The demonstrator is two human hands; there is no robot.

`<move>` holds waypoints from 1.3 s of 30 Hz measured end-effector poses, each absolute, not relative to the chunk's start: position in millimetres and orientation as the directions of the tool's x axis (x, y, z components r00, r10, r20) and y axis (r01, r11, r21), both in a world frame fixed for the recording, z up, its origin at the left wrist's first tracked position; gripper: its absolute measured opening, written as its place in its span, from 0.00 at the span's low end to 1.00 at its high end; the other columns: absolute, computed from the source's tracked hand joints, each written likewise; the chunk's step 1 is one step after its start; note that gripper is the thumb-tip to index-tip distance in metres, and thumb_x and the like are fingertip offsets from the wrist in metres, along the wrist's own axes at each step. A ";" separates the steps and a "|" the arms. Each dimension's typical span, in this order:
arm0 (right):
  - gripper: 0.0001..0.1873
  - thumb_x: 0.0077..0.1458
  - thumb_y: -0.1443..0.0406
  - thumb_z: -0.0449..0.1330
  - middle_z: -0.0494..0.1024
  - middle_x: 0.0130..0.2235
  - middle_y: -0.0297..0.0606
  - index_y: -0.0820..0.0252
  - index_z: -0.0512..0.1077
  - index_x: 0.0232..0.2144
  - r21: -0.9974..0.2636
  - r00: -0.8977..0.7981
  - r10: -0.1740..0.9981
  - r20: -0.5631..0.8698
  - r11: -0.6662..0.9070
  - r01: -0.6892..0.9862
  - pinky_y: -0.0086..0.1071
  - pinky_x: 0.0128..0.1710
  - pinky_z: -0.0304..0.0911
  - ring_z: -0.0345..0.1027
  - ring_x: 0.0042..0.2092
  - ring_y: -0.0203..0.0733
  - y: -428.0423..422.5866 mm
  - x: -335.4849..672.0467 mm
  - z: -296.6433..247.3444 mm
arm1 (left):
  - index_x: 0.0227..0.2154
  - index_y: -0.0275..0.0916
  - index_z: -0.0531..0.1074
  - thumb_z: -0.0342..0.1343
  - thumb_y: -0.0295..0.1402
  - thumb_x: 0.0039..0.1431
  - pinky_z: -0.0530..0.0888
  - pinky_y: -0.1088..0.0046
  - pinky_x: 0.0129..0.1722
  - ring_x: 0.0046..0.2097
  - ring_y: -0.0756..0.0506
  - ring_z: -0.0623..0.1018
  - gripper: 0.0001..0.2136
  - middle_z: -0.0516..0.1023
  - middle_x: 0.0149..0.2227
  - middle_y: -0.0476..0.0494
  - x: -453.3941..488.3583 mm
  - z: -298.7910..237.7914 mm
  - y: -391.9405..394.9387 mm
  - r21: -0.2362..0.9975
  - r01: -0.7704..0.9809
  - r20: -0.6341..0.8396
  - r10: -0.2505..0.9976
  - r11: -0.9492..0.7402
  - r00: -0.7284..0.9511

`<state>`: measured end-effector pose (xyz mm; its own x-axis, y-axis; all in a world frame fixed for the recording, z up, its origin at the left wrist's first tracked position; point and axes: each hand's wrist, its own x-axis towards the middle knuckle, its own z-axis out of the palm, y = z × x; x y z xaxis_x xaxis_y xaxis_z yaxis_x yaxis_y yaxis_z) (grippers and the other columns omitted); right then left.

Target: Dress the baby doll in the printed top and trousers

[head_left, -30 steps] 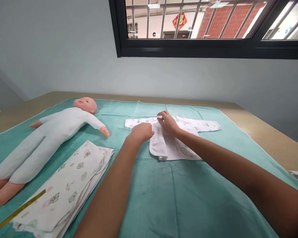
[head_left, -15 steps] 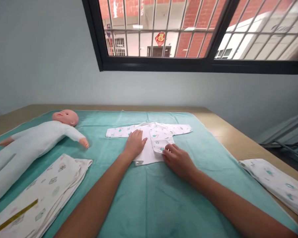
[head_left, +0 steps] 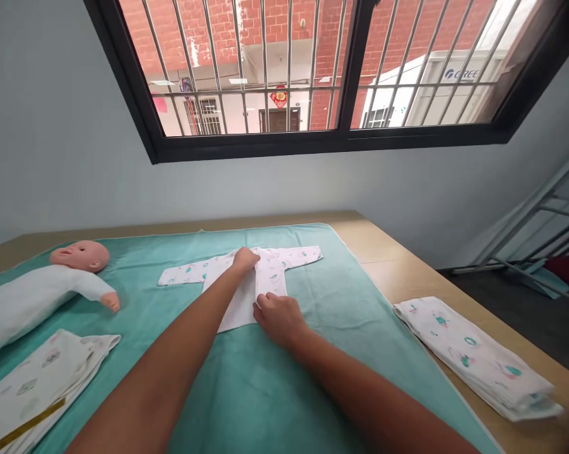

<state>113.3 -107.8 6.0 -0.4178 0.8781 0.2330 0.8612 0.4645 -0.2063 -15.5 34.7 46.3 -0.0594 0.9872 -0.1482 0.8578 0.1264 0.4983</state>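
Observation:
A small white baby shirt [head_left: 271,272] with a coloured print lies spread on the green cloth [head_left: 351,353], its sleeves stretched out to both sides. Its front is open, and the plain white inside shows on the left half. At the neckline, my left hand [head_left: 245,260] has its fingers closed on the upper edge of the front flap. Lower down, my right hand [head_left: 279,317] pinches the bottom corner of the same flap. My left forearm covers part of the shirt's left side.
A baby doll [head_left: 33,293] in a white suit lies at the left. In front of it is a folded printed cloth [head_left: 43,378] with a yellow strip [head_left: 24,424] across it. Another folded printed cloth [head_left: 474,353] rests on the wooden table edge [head_left: 383,265] at the right.
My left hand has moved up from the shirt's middle to its neckline, and its fingers have closed. My right hand stays at the flap's lower corner. The view has shifted right and tilted.

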 end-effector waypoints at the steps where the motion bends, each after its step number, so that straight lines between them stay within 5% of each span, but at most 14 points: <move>1: 0.19 0.65 0.58 0.44 0.79 0.32 0.41 0.55 0.72 0.30 -0.234 -0.393 0.889 0.235 0.444 0.865 0.34 0.27 0.52 0.72 0.31 0.44 -106.4 115.9 11.1 | 0.39 0.32 0.74 0.54 0.30 0.57 0.69 0.72 0.28 0.35 0.41 0.81 0.10 0.81 0.38 0.31 -7.9 50.5 35.5 0.515 0.852 -0.141 0.990 0.100 -0.031; 3: 0.19 0.64 0.58 0.46 0.79 0.29 0.39 0.57 0.70 0.27 -0.340 -0.340 0.920 0.194 0.389 0.856 0.33 0.26 0.53 0.71 0.29 0.42 -101.0 124.4 25.1 | 0.43 0.33 0.73 0.54 0.31 0.57 0.70 0.73 0.29 0.37 0.43 0.81 0.12 0.81 0.40 0.33 10.8 58.6 37.2 0.544 0.838 -0.128 0.991 0.036 0.040; 7: 0.13 0.57 0.64 0.53 0.79 0.26 0.37 0.59 0.68 0.21 -0.690 -0.348 0.931 -0.112 0.179 0.701 0.29 0.26 0.59 0.72 0.26 0.37 -85.3 156.0 63.0 | 0.48 0.37 0.73 0.61 0.38 0.52 0.72 0.74 0.36 0.45 0.42 0.79 0.20 0.80 0.48 0.39 49.9 64.9 38.1 0.552 0.825 -0.120 0.968 -0.120 0.220; 10: 0.17 0.55 0.64 0.54 0.79 0.24 0.39 0.60 0.69 0.16 -0.639 -0.418 0.843 -0.339 0.120 0.760 0.31 0.31 0.63 0.73 0.26 0.38 -79.2 182.1 87.5 | 0.49 0.41 0.73 0.60 0.45 0.54 0.72 0.73 0.44 0.50 0.41 0.78 0.22 0.79 0.51 0.42 60.8 55.5 35.4 0.514 0.830 -0.108 0.943 -0.218 0.315; 13: 0.23 0.57 0.58 0.55 0.79 0.22 0.39 0.59 0.70 0.14 -0.495 -0.445 0.739 -0.507 0.173 0.851 0.33 0.32 0.63 0.72 0.25 0.40 -80.4 192.4 97.5 | 0.56 0.39 0.68 0.44 0.46 0.66 0.68 0.65 0.54 0.60 0.38 0.70 0.23 0.70 0.61 0.37 48.4 37.5 34.0 0.442 0.862 -0.040 0.955 -0.246 0.294; 15: 0.22 0.59 0.56 0.54 0.78 0.24 0.39 0.58 0.71 0.17 -0.434 -0.450 0.818 -0.359 0.280 0.856 0.33 0.30 0.60 0.71 0.26 0.41 -81.8 186.7 95.2 | 0.60 0.38 0.64 0.38 0.44 0.68 0.63 0.60 0.60 0.66 0.37 0.62 0.24 0.63 0.66 0.34 34.2 24.5 35.3 0.392 0.884 -0.015 0.959 -0.256 0.284; 17: 0.20 0.62 0.58 0.51 0.78 0.28 0.40 0.58 0.72 0.23 -0.369 -0.428 0.903 -0.032 0.387 0.845 0.33 0.29 0.58 0.70 0.30 0.42 -81.6 174.8 86.6 | 0.61 0.39 0.62 0.39 0.44 0.68 0.57 0.56 0.64 0.69 0.37 0.55 0.24 0.56 0.69 0.35 22.4 12.4 38.1 0.347 0.896 -0.025 0.952 -0.278 0.305; 19: 0.16 0.64 0.62 0.48 0.79 0.36 0.42 0.58 0.74 0.32 -0.335 -0.427 0.874 0.233 0.484 0.808 0.34 0.33 0.61 0.71 0.37 0.44 -79.5 162.4 73.0 | 0.63 0.41 0.59 0.42 0.43 0.67 0.50 0.52 0.67 0.71 0.38 0.48 0.24 0.50 0.71 0.37 16.3 3.1 42.5 0.308 0.901 -0.039 0.942 -0.305 0.333; 22: 0.13 0.63 0.65 0.53 0.76 0.51 0.46 0.59 0.73 0.46 -0.314 -0.518 0.785 0.340 0.614 0.724 0.38 0.49 0.63 0.68 0.52 0.48 -74.0 151.5 47.7 | 0.65 0.42 0.56 0.40 0.43 0.69 0.44 0.46 0.67 0.72 0.39 0.44 0.24 0.48 0.72 0.39 15.5 -3.1 53.0 0.263 0.906 -0.023 0.936 -0.332 0.350; 26: 0.24 0.65 0.60 0.51 0.63 0.64 0.54 0.69 0.66 0.58 -0.323 -0.535 0.816 0.219 0.578 0.750 0.47 0.65 0.47 0.53 0.67 0.54 -68.8 149.0 16.3 | 0.62 0.42 0.61 0.37 0.44 0.69 0.41 0.43 0.66 0.72 0.38 0.43 0.24 0.50 0.71 0.39 14.7 -3.1 73.7 0.236 0.906 0.014 0.934 -0.351 0.358; 31: 0.40 0.66 0.50 0.45 0.44 0.71 0.53 0.72 0.48 0.69 -0.331 -0.503 0.864 0.004 0.476 0.815 0.49 0.69 0.34 0.33 0.72 0.53 -71.4 143.7 -1.9 | 0.61 0.43 0.61 0.34 0.46 0.69 0.43 0.40 0.65 0.72 0.38 0.43 0.25 0.49 0.71 0.39 11.6 -9.7 102.1 0.261 0.913 0.011 0.947 -0.314 0.322; 36: 0.43 0.65 0.48 0.45 0.34 0.71 0.56 0.75 0.44 0.69 -0.335 -0.535 0.832 -0.145 0.468 0.818 0.52 0.68 0.27 0.22 0.72 0.55 -75.5 142.9 14.7 | 0.61 0.42 0.62 0.37 0.47 0.68 0.44 0.36 0.63 0.72 0.34 0.45 0.25 0.51 0.71 0.38 11.4 -11.4 121.7 0.300 0.915 0.021 0.960 -0.271 0.278; 39: 0.46 0.62 0.44 0.49 0.37 0.71 0.56 0.71 0.50 0.69 -0.462 -0.663 0.690 -0.290 0.506 0.728 0.53 0.68 0.29 0.24 0.72 0.58 -79.6 152.5 46.6 | 0.63 0.43 0.60 0.36 0.46 0.69 0.49 0.42 0.64 0.71 0.36 0.48 0.25 0.52 0.70 0.39 -7.0 -4.6 123.7 0.322 0.916 0.036 0.970 -0.241 0.242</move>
